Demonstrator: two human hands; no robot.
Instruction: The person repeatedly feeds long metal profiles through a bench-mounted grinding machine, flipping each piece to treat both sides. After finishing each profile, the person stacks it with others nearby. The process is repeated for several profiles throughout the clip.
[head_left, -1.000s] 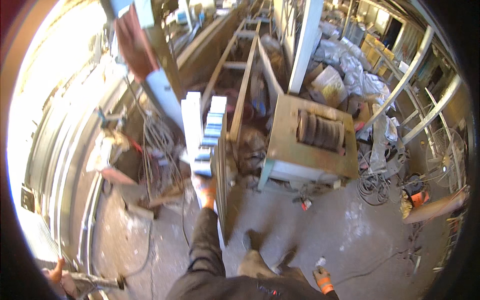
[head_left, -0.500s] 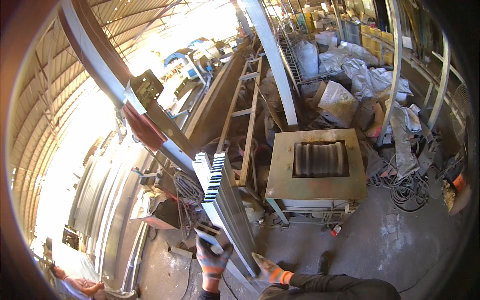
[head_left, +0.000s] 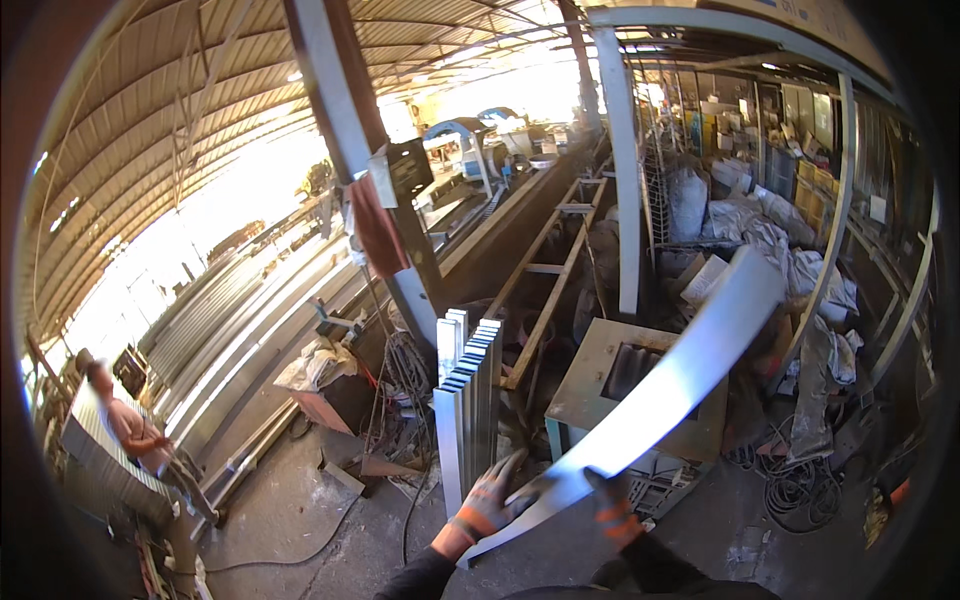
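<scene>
A long, shiny silver metal profile (head_left: pixel 655 410) slants across the view, from low beside the stack up to the right, over the box-shaped machine. My left hand (head_left: pixel 490 502), in a grey and orange work glove, grips its lower part from the left. My right hand (head_left: pixel 613 505), gloved the same way, holds its right edge a little farther up; part of its fingers is hidden. To the left of the profile stands an upright bundle of silver metal profiles (head_left: pixel 465 405), with open ends facing up. Neither hand touches this bundle.
The green-grey box-shaped machine (head_left: pixel 578 385) stands partly behind the held profile. A steel post (head_left: pixel 340 90) with a red-brown cloth rises behind the bundle. Coiled cables (head_left: pixel 803 497) lie at right. A person (head_left: pixel 135 430) is at far left, near long stacked profiles (head_left: pixel 225 325).
One profile has come away from beside the bundle and now tilts up to the right, in both hands. My right hand has left the bundle's side. The view has turned left and up.
</scene>
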